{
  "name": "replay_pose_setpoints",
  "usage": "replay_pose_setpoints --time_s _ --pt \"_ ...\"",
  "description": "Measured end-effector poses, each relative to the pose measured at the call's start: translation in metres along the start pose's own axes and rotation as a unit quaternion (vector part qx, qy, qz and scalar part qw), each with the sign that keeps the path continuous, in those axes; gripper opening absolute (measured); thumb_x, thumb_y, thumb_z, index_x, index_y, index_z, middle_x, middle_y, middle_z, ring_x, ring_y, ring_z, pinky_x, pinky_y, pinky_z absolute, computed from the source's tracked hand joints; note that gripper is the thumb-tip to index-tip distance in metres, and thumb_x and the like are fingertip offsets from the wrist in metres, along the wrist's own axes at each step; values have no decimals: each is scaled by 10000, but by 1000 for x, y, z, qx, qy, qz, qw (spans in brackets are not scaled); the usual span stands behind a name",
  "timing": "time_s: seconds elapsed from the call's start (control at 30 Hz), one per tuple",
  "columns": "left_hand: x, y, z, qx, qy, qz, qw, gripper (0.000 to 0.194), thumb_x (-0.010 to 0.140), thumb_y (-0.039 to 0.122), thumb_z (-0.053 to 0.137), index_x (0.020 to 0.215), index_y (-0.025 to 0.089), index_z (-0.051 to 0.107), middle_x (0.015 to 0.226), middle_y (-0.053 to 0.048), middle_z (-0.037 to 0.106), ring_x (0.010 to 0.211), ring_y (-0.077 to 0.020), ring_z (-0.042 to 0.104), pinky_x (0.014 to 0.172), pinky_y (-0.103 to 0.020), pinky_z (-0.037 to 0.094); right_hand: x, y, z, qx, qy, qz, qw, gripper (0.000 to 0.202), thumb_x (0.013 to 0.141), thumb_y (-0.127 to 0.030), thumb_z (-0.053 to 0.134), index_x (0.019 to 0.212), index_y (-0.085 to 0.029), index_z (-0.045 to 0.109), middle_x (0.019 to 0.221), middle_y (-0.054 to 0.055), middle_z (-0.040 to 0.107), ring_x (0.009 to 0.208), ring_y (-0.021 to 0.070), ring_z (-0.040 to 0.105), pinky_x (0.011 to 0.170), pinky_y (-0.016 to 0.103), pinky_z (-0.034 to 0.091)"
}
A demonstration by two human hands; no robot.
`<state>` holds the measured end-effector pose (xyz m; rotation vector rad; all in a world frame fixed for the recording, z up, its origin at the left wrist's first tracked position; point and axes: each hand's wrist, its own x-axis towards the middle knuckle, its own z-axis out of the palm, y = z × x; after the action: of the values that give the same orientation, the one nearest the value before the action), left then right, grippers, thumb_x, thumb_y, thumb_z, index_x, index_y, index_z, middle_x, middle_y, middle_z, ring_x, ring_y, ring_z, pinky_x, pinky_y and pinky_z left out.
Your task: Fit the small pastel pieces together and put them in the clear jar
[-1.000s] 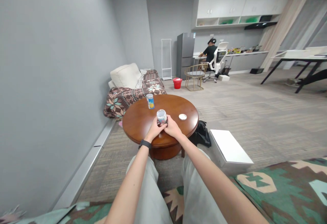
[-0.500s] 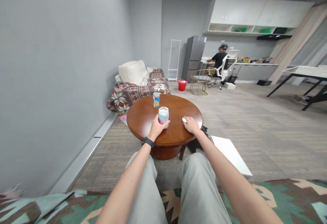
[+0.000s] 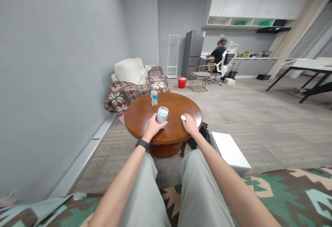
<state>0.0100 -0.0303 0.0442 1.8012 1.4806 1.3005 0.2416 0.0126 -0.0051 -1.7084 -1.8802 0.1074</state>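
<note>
My left hand (image 3: 154, 126), with a black watch on the wrist, wraps round a small jar (image 3: 162, 116) with a light blue and pink label. The jar has no lid on its wide mouth and stands near the middle of the round wooden table (image 3: 140, 116). A white round lid (image 3: 183, 117) is between the fingers of my right hand (image 3: 191, 125), close to the table's right side. Behind the jar stands a blue and yellow can (image 3: 154, 98) with a silvery top, touched by neither hand.
A white box (image 3: 229, 149) is on the floor right of the table, beside a black bag (image 3: 204, 132). A sofa with a patterned cover (image 3: 135, 92) stands behind left. Farther back are a red bucket (image 3: 182, 82), a gold-framed chair (image 3: 202, 75) and a seated person (image 3: 220, 54).
The whole view has shifted slightly, with the room higher and further left in the picture. The jar's tilt has changed a little in my left hand. My right hand keeps the lid at the same spot.
</note>
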Motion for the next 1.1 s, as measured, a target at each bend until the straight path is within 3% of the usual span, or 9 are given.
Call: replay_pose_setpoints --time_s 0.2,0.47,0.67,0.8,0.97,1.1 --pt "2 1 12 -11 31 10 999 458 684 430 738 1022 160 589 930 -71 699 823 -200 638 770 -302 484 0 2 -1 8 36 -2 999 401 874 -235 475 1266 -155 479 1217 165 571 1156 288 525 1037 470 364" --pt "1 -13 27 -41 -51 -8 998 484 666 375 765 1058 161 579 988 -71 690 876 -204 633 799 -310 492 -4 0 -7 76 96 9 992 447 797 -286 562 1230 -182 592 1091 113 462 1039 260 535 985 388 437" --pt "-1 -17 25 -49 -80 -6 996 535 655 339 773 1112 160 559 1025 -76 687 901 -210 634 828 -317 494 5 -6 -18 130 39 47 990 402 901 -333 411 1216 -182 609 1010 92 490 1050 250 533 1031 413 396" --pt "0 -22 27 -50 -81 -5 995 570 656 340 776 1151 164 556 1041 -83 686 913 -225 635 852 -339 491 23 -34 -33 251 0 -4 968 364 907 -407 434 1156 -185 580 972 70 577 1008 218 565 972 377 433" --pt "0 -24 27 -62 -88 -7 994 612 659 346 782 1194 171 543 1058 -76 685 940 -226 631 879 -344 485 37 -90 -48 388 -11 -79 918 429 788 -495 616 1095 -219 498 992 37 626 907 183 616 855 330 488" --pt "-1 -22 26 -70 -94 -12 993 605 672 329 774 1205 165 538 1059 -76 686 929 -213 634 868 -333 488 31 -114 -49 327 -15 -87 941 426 737 -503 681 1018 -219 534 980 41 658 952 227 623 879 388 480"
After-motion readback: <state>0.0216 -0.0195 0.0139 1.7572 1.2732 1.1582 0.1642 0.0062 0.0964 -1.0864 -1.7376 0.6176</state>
